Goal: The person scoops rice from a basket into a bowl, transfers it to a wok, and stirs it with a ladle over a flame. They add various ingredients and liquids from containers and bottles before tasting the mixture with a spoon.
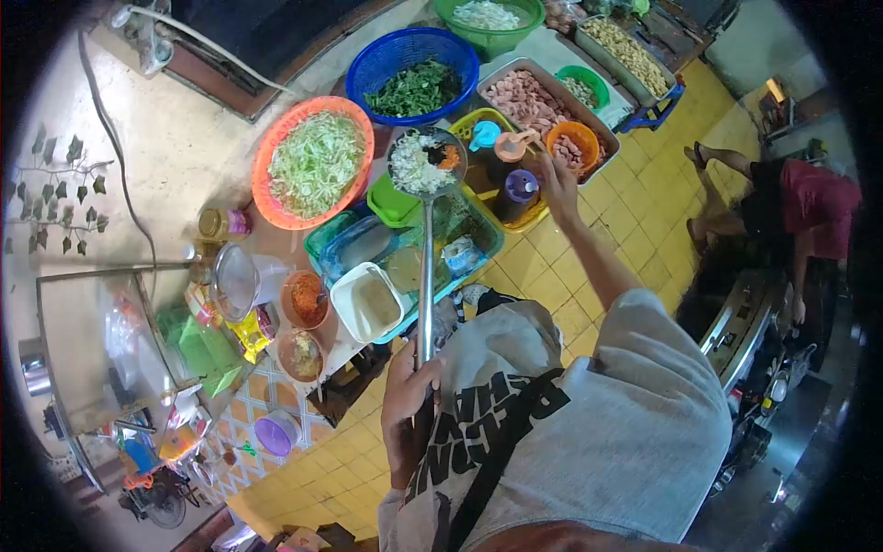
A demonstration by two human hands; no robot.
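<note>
My left hand (405,391) is closed round the long metal handle of a wok ladle (428,267). The ladle's bowl, holding chopped white vegetable and some orange shreds, hangs by the blue basket. My right hand (558,189) reaches to a bottle with an orange cap (511,147). Its fingers are curled at the cap's nozzle and partly hidden. Beside it stand a purple-capped bottle (521,187) and a blue-capped bottle (484,136), all in a yellow basket (529,221).
Around the table are an orange basket of shredded cabbage (261,175), a blue basket of greens (469,57), a tray of cut meat (589,175), a white tub (345,317) and a brown bowl (303,322). Another person (819,207) is at the right, beyond the yellow floor (635,207).
</note>
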